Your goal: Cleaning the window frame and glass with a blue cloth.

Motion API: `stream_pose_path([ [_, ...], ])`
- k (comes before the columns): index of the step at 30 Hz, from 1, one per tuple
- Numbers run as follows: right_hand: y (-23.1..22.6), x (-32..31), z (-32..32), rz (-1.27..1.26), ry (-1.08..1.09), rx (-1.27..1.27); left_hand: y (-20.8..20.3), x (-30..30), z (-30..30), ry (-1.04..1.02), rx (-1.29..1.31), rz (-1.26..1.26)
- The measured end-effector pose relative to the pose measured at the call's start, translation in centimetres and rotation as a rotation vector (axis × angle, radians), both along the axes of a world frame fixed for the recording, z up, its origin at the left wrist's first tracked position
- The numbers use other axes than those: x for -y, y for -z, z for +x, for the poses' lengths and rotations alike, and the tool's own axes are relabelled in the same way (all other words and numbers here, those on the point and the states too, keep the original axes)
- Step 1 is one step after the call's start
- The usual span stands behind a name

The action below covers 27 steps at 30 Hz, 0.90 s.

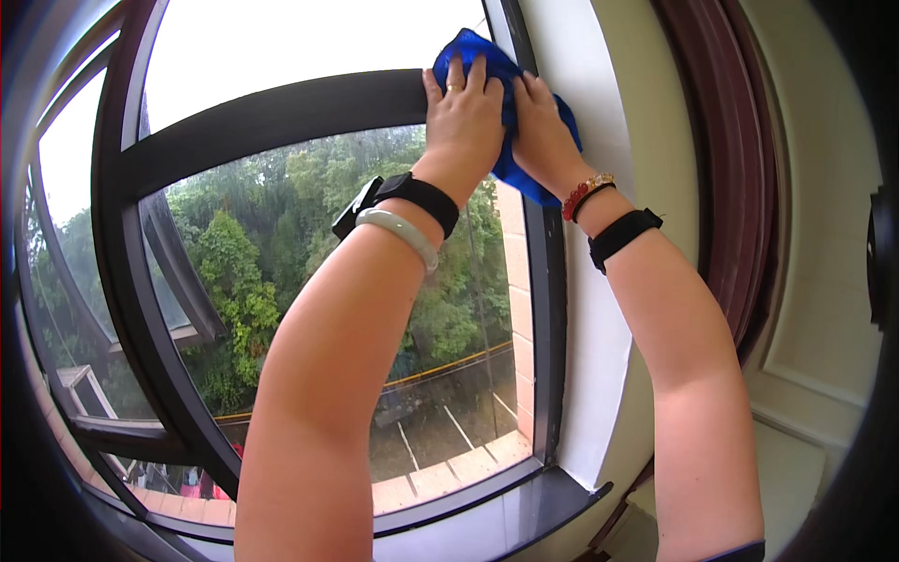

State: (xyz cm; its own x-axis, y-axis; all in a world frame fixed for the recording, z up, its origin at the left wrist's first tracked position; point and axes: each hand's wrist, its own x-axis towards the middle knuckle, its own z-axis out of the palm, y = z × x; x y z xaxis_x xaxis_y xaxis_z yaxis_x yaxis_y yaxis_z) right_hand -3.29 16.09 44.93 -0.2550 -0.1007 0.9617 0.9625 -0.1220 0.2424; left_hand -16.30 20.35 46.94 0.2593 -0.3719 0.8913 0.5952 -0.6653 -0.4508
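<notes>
Hands, two of them, press one blue cloth (pixel 506 112) against the far upper right corner of a dark window frame (pixel 281 117), where the horizontal crossbar meets the right upright. The left hand (pixel 464 117) lies flat on the cloth's left part with its fingers stretched and close together, palm down; a gold ring sits on one finger. The right hand (pixel 543 136) lies just beside it, touching it, fingers laid flat over the cloth's right part rather than curled round it. The cloth looks soft and crumpled, its edges poking out above the fingertips and below the right wrist.

Each forearm carries one black strap (pixel 420 199); the left wrist adds one pale, smooth bangle (pixel 401 234), the right one red and gold beaded bracelet (pixel 587 192). Both forearms rise from the near edge and hide much of the right-hand glass pane.

Through the glass show green trees (pixel 243 281), a brick ledge and wet ground below. The frame is matt, dark metal with curved-looking bars; a dark glossy sill (pixel 524 510) runs along the near bottom. To the right stand a white wall (pixel 599 84) and a reddish-brown moulded trim (pixel 740 169).
</notes>
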Motion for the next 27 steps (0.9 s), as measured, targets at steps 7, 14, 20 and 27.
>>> stream_pose_path([
  [7, -1.0, -0.9, 0.7, -0.042, 0.115, -0.013, -0.5, -1.5, 1.7, -0.12, 0.044, 0.091],
  [14, -1.0, -2.5, 0.0, 0.055, 0.262, -0.021, -0.7, -2.9, 2.7, -0.136, 0.101, 0.211],
  [20, -1.7, -3.5, 1.2, 0.027, 0.285, -0.039, -0.5, -2.6, 2.8, -0.179, 0.092, 0.174],
  [27, -1.3, -3.4, -0.6, 0.013, 0.211, -0.083, -0.6, -2.8, 1.4, -0.163, 0.079, 0.173],
])
